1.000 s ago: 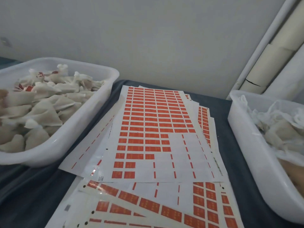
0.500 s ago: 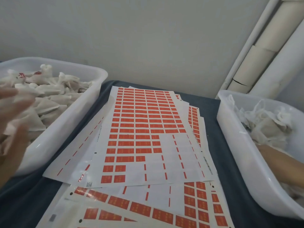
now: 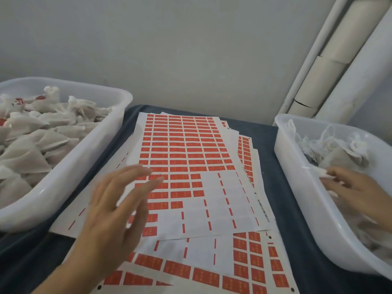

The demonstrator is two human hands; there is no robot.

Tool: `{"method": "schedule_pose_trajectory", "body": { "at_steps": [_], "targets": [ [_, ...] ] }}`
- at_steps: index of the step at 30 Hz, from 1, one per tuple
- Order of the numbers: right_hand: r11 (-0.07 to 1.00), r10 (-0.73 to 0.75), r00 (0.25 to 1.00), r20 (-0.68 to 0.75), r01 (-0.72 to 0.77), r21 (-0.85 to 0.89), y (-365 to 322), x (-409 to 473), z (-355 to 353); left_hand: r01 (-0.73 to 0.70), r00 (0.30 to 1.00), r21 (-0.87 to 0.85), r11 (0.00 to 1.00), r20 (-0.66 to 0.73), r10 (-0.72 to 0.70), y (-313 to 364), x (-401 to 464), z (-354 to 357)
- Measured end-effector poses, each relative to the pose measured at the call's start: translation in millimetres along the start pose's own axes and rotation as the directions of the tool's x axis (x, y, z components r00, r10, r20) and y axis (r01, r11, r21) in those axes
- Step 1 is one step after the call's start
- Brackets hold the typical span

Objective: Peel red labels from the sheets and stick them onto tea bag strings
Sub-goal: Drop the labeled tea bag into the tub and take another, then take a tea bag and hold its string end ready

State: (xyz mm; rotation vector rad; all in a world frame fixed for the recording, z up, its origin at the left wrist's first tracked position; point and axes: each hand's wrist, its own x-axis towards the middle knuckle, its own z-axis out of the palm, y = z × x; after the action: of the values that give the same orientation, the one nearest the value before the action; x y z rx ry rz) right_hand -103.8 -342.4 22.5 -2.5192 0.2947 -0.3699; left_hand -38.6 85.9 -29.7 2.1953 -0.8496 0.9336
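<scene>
The sheets of red labels [image 3: 186, 158] lie in a loose, fanned stack on the dark blue cloth [image 3: 282, 187] in the middle of the table. The top sheet [image 3: 212, 200] has its lower right part already stripped — only white backing and thin red slivers show there — while full rows of labels fill its upper part. Another sheet [image 3: 250, 272] pokes out underneath at the near edge, with labels along its right side and bottom.

The left hand [image 3: 118, 211] is over the near left part of the top sheet, palm down, fingers straight and slightly spread; it is blurred, and whether it touches the paper cannot be told. The right hand [image 3: 356, 192] is inside the right tub [image 3: 297, 187], its fingertips pinching a small bit of white material among the tea bags [image 3: 339, 153] there — whether that is a string or a bag corner cannot be told.

The left tub [image 3: 89, 158] sits just beside the sheets and is heaped with tea bags [image 3: 40, 134], a few showing red tags. Behind stands a pale wall [image 3: 169, 49], with pipes [image 3: 343, 60] slanting at the right.
</scene>
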Motion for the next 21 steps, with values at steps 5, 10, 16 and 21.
{"method": "schedule_pose_trajectory", "body": {
  "at_steps": [5,10,16,21],
  "targets": [
    [0.989,0.008,0.982,-0.19,0.021,0.149,-15,-7,-11,0.294,0.956,-0.251,0.922,0.068,-0.286,30,13,28],
    [0.904,-0.222,0.93,-0.292,0.309,0.296,-101,-40,12,0.463,0.884,-0.406,0.788,0.272,-0.38,31,8,36],
    [0.751,-0.187,0.955,0.23,-0.012,0.66,-176,-52,119,0.561,0.827,-0.597,0.574,0.427,-0.365,32,9,27],
    [0.685,-0.132,0.975,0.177,-0.039,0.727,-186,-51,170,0.601,0.792,-0.641,0.478,0.395,-0.466,26,8,30]
  ]
}}
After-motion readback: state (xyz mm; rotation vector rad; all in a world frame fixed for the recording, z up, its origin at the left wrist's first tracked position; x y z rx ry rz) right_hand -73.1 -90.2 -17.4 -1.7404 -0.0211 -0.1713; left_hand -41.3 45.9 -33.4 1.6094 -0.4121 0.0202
